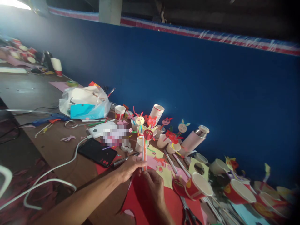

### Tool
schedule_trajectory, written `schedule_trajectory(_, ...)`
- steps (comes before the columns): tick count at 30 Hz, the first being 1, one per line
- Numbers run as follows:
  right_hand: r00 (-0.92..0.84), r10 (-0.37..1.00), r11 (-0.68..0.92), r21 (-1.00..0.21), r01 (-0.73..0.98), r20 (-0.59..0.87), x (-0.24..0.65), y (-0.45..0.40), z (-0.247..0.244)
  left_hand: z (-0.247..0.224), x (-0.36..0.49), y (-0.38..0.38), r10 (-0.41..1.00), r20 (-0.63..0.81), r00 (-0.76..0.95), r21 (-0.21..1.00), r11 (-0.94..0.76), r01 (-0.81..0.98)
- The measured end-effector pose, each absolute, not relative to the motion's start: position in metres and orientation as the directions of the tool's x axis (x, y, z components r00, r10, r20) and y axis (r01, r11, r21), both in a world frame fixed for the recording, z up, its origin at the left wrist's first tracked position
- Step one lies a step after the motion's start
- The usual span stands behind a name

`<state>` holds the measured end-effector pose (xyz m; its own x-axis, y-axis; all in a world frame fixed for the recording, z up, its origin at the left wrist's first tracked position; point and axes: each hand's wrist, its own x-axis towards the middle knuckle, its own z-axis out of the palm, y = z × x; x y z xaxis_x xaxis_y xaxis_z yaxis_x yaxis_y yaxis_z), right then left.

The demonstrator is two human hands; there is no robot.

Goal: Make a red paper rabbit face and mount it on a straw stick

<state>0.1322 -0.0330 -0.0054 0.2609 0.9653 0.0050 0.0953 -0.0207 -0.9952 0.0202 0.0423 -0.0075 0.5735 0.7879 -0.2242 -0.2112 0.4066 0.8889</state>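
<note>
Red paper point(138, 204) is lying on the brown table point(53, 150), and from far away I am watching two bare hands working over it. My left hand point(133, 164) is pinching some thin white and orange sticks point(144, 153), which are standing almost straight up by the far edge of the red paper. My right hand point(154, 182) is curling its fingers around the bottom of the same sticks, close to the left one, over the red paper. A dark red paper face point(148, 134) is showing at the top, but I cannot tell if it is joined on. Past the red paper, white cups point(162, 141) are holding more paper faces, and a pink flask point(192, 142) is standing farther right. Scissors point(187, 212) are resting on the red paper's right side, and a black phone point(96, 152) is lying off to its left.
</note>
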Motion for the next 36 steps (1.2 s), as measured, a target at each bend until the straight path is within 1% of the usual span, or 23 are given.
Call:
schedule_trajectory(5, 0.238, 0.97, 0.02, -0.995, 0.1, 0.043, 0.136, -0.032, -0.009, -0.009, 0.02, 0.042, 0.795, -0.225, 0.563, 0.9, 0.391, -0.191)
schedule_trajectory(10, 0.192, 0.981, 0.007, -0.998, -0.055, -0.004, 0.134, -0.032, -0.011, -0.008, 0.021, 0.04, 0.81, -0.239, 0.535, 0.888, 0.405, -0.216)
schedule_trajectory(13, 0.145, 0.989, 0.051, -0.994, -0.099, 0.036, 0.132, -0.033, -0.009, -0.006, 0.023, 0.038, 0.806, -0.252, 0.536, 0.862, 0.439, -0.254)
schedule_trajectory(16, 0.148, 0.986, 0.084, -0.994, -0.067, 0.074, 0.131, -0.033, -0.005, -0.005, 0.024, 0.036, 0.802, -0.259, 0.538, 0.851, 0.453, -0.265)
schedule_trajectory(18, 0.158, 0.984, 0.086, -0.996, -0.012, 0.083, 0.132, -0.033, -0.002, -0.005, 0.026, 0.035, 0.807, -0.251, 0.535, 0.856, 0.443, -0.266)
schedule_trajectory(22, 0.155, 0.982, 0.085, -0.987, 0.139, 0.106, 0.134, -0.031, -0.003, -0.007, 0.028, 0.033, 0.851, -0.218, 0.477, 0.891, 0.373, -0.259)
schedule_trajectory(24, 0.15, 0.982, 0.088, -0.98, 0.179, 0.116, 0.136, -0.029, -0.005, -0.008, 0.029, 0.033, 0.881, -0.197, 0.429, 0.912, 0.326, -0.25)
schedule_trajectory(26, 0.15, 0.98, 0.098, -0.975, 0.198, 0.129, 0.138, -0.027, -0.007, -0.009, 0.029, 0.032, 0.893, -0.184, 0.41, 0.915, 0.308, -0.261)
schedule_trajectory(29, 0.147, 0.98, 0.1, -0.97, 0.223, 0.134, 0.139, -0.025, -0.011, -0.011, 0.03, 0.033, 0.877, -0.19, 0.441, 0.889, 0.345, -0.303)
schedule_trajectory(32, 0.15, 0.98, 0.094, -0.964, 0.25, 0.135, 0.14, -0.023, -0.016, -0.012, 0.03, 0.033, 0.881, -0.181, 0.436, 0.895, 0.332, -0.299)
schedule_trajectory(36, 0.148, 0.977, 0.118, -0.965, 0.233, 0.155, 0.138, -0.023, -0.02, -0.013, 0.032, 0.032, 0.892, -0.16, 0.422, 0.907, 0.302, -0.293)
